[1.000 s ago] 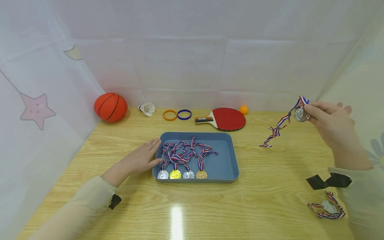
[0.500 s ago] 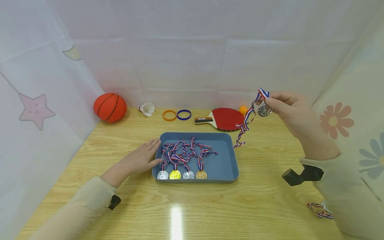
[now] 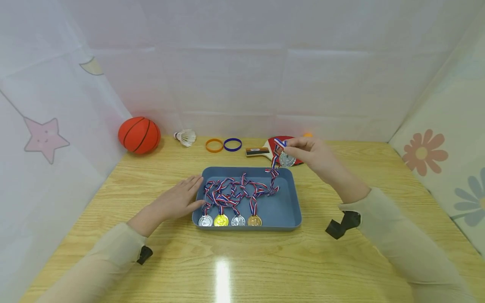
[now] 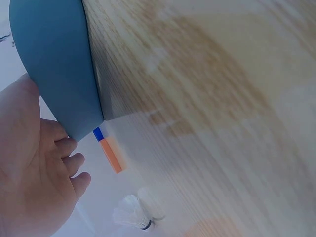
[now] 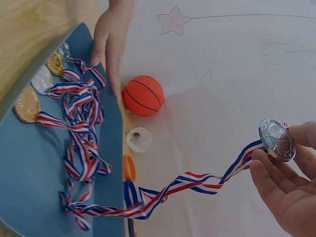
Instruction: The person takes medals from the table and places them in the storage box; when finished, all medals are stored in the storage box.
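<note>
Over the back right of a blue-grey tray (image 3: 298, 206), my right hand (image 3: 322, 160) pinches a silver medal (image 3: 286, 159) by the top of its striped ribbon (image 3: 273, 173). The ribbon's knotted end dangles into the tray in the head view. My left hand (image 3: 176, 200) rests with straight fingers against the tray's left wall. Inside the tray, a silver medal (image 3: 206, 221), a gold medal (image 3: 221, 220), another silver medal (image 3: 238, 220) and a bronze medal (image 3: 254, 220) lie in a row along the front, their red, white and blue ribbons (image 3: 227, 195) tangled behind them.
Along the back of the wooden table (image 3: 265, 265) lie a small basketball (image 3: 139, 135), a shuttlecock (image 3: 185, 137), an orange wristband (image 3: 214, 146), a blue wristband (image 3: 233, 144) and a table tennis bat (image 3: 270, 147). An orange ball (image 3: 307, 135) shows partly behind my right hand.
My right hand has carried the silver medal leftward from the right side to over the tray. The medal on the table at right is now hidden by my sleeve. My left hand stays put.
</note>
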